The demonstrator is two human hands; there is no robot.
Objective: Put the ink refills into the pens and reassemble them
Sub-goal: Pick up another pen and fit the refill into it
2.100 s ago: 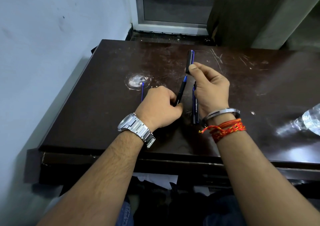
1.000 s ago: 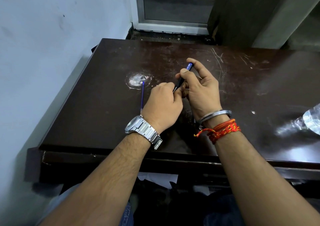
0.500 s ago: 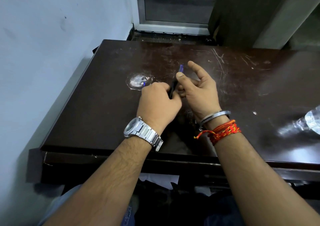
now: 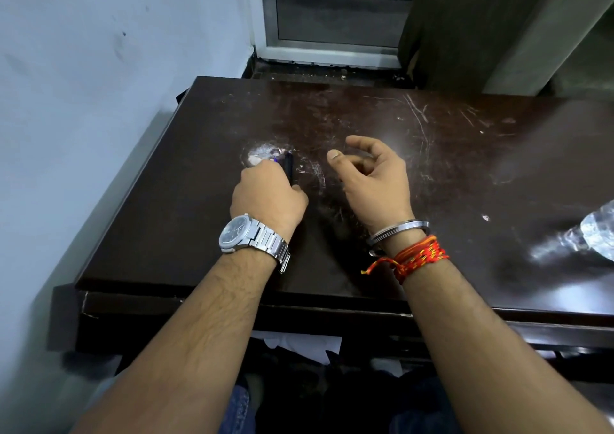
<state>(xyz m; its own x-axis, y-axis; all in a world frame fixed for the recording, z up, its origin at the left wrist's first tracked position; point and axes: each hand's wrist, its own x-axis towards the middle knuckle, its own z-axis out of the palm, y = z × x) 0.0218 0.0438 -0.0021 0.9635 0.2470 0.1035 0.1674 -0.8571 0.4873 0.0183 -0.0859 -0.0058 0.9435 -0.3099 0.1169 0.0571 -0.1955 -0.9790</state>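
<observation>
Head view. Dark brown scratched wooden desk point(image 4: 465, 174) fills the frame, pale blue wall point(image 4: 99, 68) on its 9 o'clock side, grey metal door frame point(image 4: 332, 45) at 12 o'clock.

Left hand point(image 4: 267, 196), silver metal wristwatch point(image 4: 247, 234) on the wrist, sits at about 10 o'clock from frame centre, knuckles up, fingers curled down onto the desktop. It is clenched around a slim black pen with a blue tip point(image 4: 289, 168); only the top part of the barrel sticks out past the knuckles toward 12 o'clock, the rest is hidden under the hand. Pen's far end lies at the edge of a whitish worn patch point(image 4: 260, 156) on the desk surface. Whether the pen rests on the desk or is slightly lifted: cannot tell.

Right hand point(image 4: 375, 176), steel bangle point(image 4: 398, 231) and red-orange thread bands point(image 4: 418, 257) on the wrist, is just beside the left hand at its 3 o'clock, apart from it. Fingers loosely curled, thumb and forefinger spread, nothing in it. Fingertips slightly motion-blurred.

Crinkled clear plastic bottle point(image 4: 594, 231), partly cut by the frame edge, lies at the desk's 3 o'clock, well apart from both hands.

Below the desk front edge, white papers point(image 4: 299, 344) show at 6 o'clock.
</observation>
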